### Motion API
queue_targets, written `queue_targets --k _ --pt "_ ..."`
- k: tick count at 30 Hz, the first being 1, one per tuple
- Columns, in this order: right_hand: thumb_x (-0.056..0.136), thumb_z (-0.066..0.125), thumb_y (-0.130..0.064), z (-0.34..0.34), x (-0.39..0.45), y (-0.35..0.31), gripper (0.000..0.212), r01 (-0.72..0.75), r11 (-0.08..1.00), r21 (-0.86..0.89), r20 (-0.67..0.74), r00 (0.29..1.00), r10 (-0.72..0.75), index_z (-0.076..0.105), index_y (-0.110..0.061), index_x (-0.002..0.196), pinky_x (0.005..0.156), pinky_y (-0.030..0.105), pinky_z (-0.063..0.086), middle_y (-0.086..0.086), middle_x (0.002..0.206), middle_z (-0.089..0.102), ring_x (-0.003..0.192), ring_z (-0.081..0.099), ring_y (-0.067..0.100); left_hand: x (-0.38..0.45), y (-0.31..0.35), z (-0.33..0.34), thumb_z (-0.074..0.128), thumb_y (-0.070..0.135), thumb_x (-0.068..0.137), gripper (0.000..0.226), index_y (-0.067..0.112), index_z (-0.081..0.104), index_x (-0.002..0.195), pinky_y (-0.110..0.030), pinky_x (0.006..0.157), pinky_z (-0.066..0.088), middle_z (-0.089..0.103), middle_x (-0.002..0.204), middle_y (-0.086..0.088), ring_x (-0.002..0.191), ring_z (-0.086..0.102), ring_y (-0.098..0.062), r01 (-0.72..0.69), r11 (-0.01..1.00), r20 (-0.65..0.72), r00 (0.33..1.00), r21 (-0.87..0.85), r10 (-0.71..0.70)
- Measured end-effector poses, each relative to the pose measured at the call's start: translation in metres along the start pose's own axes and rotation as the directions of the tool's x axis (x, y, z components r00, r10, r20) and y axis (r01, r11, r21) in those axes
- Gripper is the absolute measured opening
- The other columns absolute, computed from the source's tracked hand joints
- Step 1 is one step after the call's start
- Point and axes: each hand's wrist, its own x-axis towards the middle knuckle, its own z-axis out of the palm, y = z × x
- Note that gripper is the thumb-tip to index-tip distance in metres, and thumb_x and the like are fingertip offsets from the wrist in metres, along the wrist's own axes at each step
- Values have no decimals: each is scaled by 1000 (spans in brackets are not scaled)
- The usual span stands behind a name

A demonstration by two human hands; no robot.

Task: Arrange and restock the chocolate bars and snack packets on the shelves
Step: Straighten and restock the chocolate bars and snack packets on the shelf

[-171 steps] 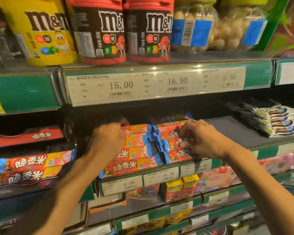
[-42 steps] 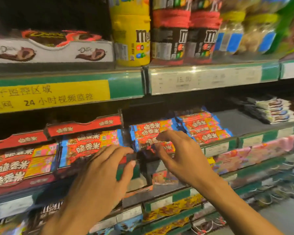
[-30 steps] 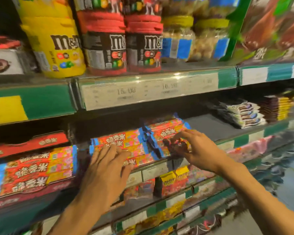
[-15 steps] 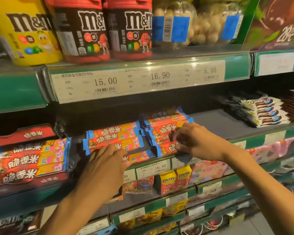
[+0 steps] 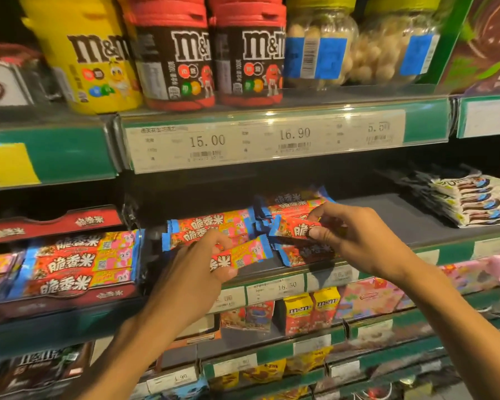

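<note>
Green-edged supermarket shelves fill the head view, with candy tubs (image 5: 173,53) and clear jars (image 5: 318,50) standing above a price strip (image 5: 263,142). On the middle shelf (image 5: 401,217) lie two short stacks of red-and-blue chocolate bars: a left stack (image 5: 211,225) and a right stack (image 5: 295,202), side by side near the front lip. The left hand (image 5: 194,272) pinches one loose bar (image 5: 240,254) between thumb and curled fingers, holding it tilted just in front of the left stack. The right hand (image 5: 355,235) grips another bar (image 5: 293,228) by its end, fingers curled round it, raised just above the lower bars of the right stack. Further left, a red display tray (image 5: 52,223) of the same bars looks full and tidy, and a pile of dark-and-white packets (image 5: 474,200) sits at the far right. The job seems partly done: the stacks are formed, but several bars at the front lie askew and both held bars still need placing. Bare shelf lies between the right stack and the packets, giving room to spread; the shelf above hangs low, so lifting room is tight, and the front lip is close to the lowest bars.
</note>
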Motion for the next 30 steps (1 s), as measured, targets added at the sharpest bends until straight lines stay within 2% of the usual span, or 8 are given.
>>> queue_targets --k 7,11,14,16,18,22,25,30 --pt "88 59 -46 17 5 -70 21 102 992 71 -41 994 -100 66 -35 105 63 37 55 -15 81 71 77 67 6 -35 -25 -45 60 30 96 33 52 45 115 -32 79 46 60 117 15 102 54 -7 -39 996 -204 979 -81 22" --pt "89 60 -44 54 13 -114 15 147 986 74 16 989 -149 62 -38 103 63 36 50 -11 76 70 69 65 7 -65 -63 -84 61 24 95 38 53 43 113 -34 88 44 56 112 26 110 50 -8 -42 999 -294 955 -30 31" --pt "90 62 -41 88 19 -146 12 183 979 91 45 981 -187 56 -39 100 60 28 45 -8 71 68 62 61 8 -85 -102 -114 60 16 95 36 45 54 115 -11 88 37 55 108 23 100 43 2 -38 999 -347 937 38 49" --pt "90 64 -38 110 25 -170 13 215 971 99 56 974 -221 54 -38 98 59 25 45 -11 72 67 64 61 8 -93 -134 -134 57 12 95 38 44 54 114 -22 90 43 63 103 15 98 52 -7 -16 997 -398 916 77 46" --pt "91 65 -34 130 32 -192 13 234 968 90 77 967 -241 56 -34 101 62 34 46 -10 74 67 67 60 10 -97 -165 -154 55 11 93 39 45 56 111 -32 83 46 68 100 7 95 62 -18 6 995 -451 892 103 42" --pt "95 62 -28 169 48 -228 15 259 965 44 104 960 -262 55 -31 108 63 37 45 -11 76 62 69 58 17 -101 -210 -189 58 3 92 37 33 64 112 -23 68 27 54 77 5 72 48 -20 110 977 -504 864 183 -3" --pt "95 62 -25 190 58 -248 14 256 967 -5 101 962 -254 57 -29 108 62 34 41 -14 77 58 77 61 22 -96 -230 -203 58 7 93 35 35 64 113 -33 74 27 38 73 13 77 42 -25 164 955 -497 868 249 -19" --pt "96 62 -26 202 72 -265 16 219 972 -91 140 969 -205 63 -25 111 64 26 30 -6 86 70 89 63 19 -85 -242 -214 51 12 98 30 30 60 120 -36 92 27 41 83 16 92 34 -14 72 961 -345 938 268 26"
